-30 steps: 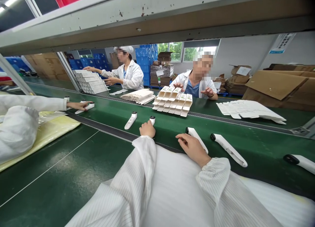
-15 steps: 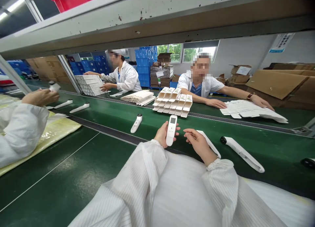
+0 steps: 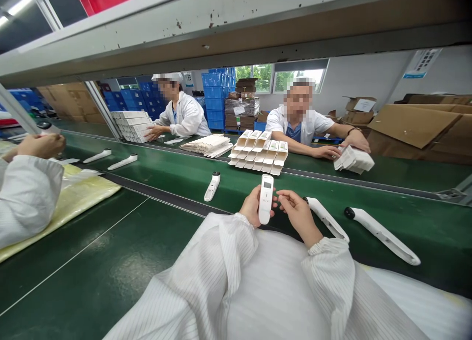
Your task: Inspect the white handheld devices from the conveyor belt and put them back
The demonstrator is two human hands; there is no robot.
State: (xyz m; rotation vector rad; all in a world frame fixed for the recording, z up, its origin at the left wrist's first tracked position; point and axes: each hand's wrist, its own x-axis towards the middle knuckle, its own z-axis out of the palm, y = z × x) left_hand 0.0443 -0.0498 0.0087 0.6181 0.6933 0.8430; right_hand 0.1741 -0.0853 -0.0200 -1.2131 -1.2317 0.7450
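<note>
My left hand [image 3: 251, 207] is shut on a white handheld infrared thermometer [image 3: 266, 200], held upright with its display facing me. My right hand [image 3: 298, 214] is beside it, with the fingertips at the thermometer's right edge. Just right of that hand, a second white thermometer [image 3: 325, 218] lies on the green conveyor belt [image 3: 405, 202]. A third thermometer [image 3: 381, 234] lies further right, and a fourth [image 3: 212, 186] lies to the left, beyond my hands. My white striped sleeves cover both forearms.
A co-worker's hand [image 3: 42, 145] holds a thermometer at the far left. Two more thermometers lie on the belt nearby. Across the belt are open white cartons [image 3: 258, 153] and co-workers handling white cartons. A metal shelf [image 3: 221, 30] runs overhead.
My left hand has lifted a thermometer off the belt and holds it upright. The thermometers on the belt have shifted right. The co-worker opposite now holds a bunch of white cartons.
</note>
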